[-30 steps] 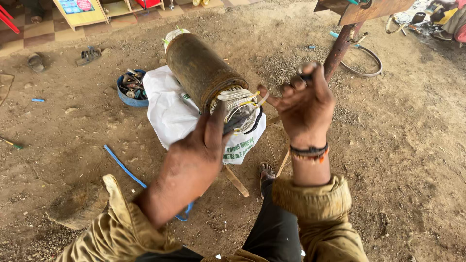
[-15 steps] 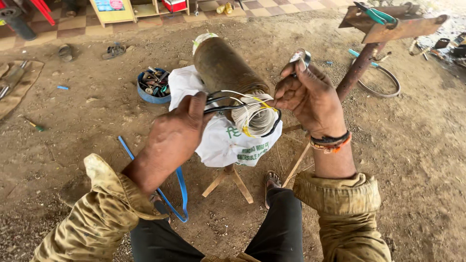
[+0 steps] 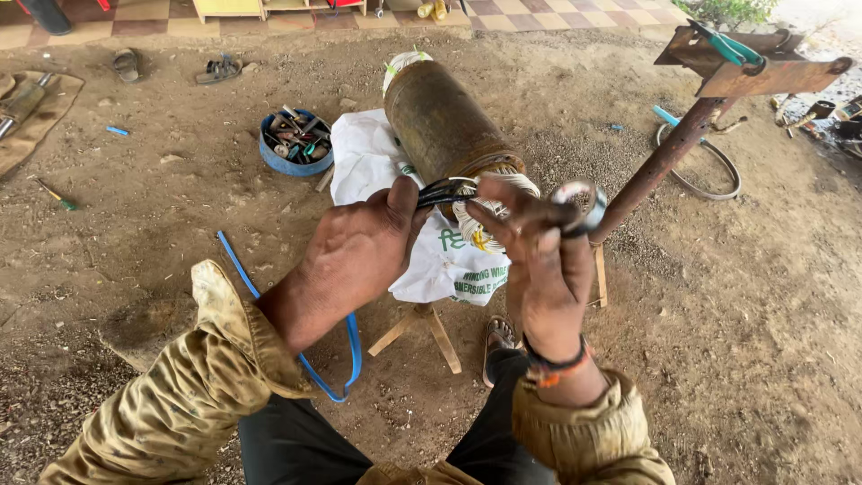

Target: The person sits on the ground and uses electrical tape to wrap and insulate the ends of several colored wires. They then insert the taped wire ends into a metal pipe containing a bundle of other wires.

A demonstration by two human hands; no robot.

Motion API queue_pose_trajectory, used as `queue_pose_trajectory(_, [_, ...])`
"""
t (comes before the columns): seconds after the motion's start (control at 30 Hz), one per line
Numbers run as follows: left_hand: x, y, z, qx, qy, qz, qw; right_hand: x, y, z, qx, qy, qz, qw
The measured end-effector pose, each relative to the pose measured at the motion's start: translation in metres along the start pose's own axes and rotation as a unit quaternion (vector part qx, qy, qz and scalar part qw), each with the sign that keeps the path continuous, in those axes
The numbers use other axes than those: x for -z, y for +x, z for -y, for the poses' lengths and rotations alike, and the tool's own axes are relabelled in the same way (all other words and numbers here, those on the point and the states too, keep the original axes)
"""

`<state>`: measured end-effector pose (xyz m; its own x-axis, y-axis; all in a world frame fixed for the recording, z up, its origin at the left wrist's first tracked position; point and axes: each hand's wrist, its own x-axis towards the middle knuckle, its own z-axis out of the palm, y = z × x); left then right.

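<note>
- Here, a big rusty brown metal cylinder (image 3: 442, 121) lay on its side on a small wooden stool (image 3: 422, 328), with a white printed sack (image 3: 422, 260) under it.
- The near end of the cylinder showed pale wire windings (image 3: 489, 216).
- The left hand (image 3: 359, 247) was closed around a bunch of dark cables (image 3: 440, 190) that came out of that near end, with the thumb on top.
- The right hand (image 3: 539, 251) was held up just beside the windings, close to the left hand.
- Its fingers (image 3: 503, 211) were pinched together on a small roll of tape (image 3: 582, 202), dark with a shiny edge.
- The right wrist wore a dark and orange bracelet (image 3: 557, 366).
- Both arms had dirty yellow-brown sleeves (image 3: 180, 395).
- A blue bowl (image 3: 274, 157) full of small metal parts sat on the dirt ground (image 3: 763, 314), to the left of the sack.
- A thin blue strap (image 3: 241, 269) lay on the ground near the left arm.
- A rusty metal stand (image 3: 669, 153) leaned up on the right, with green-handled pliers (image 3: 727, 45) on its top.
- A sandalled foot (image 3: 501, 337) showed under the stool.
- Sandals (image 3: 220, 67) lay far back on the ground.
</note>
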<state>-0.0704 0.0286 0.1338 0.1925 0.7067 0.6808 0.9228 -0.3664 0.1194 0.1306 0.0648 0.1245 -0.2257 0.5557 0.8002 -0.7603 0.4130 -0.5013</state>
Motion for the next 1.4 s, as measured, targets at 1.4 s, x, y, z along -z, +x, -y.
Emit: queue_pose_trajectory(1.4, [-0.038,-0.061,-0.039,0.139,-0.656,0.246,0.700,0.035,0.041,0.012,0.238,-0.538,0.355,0.726])
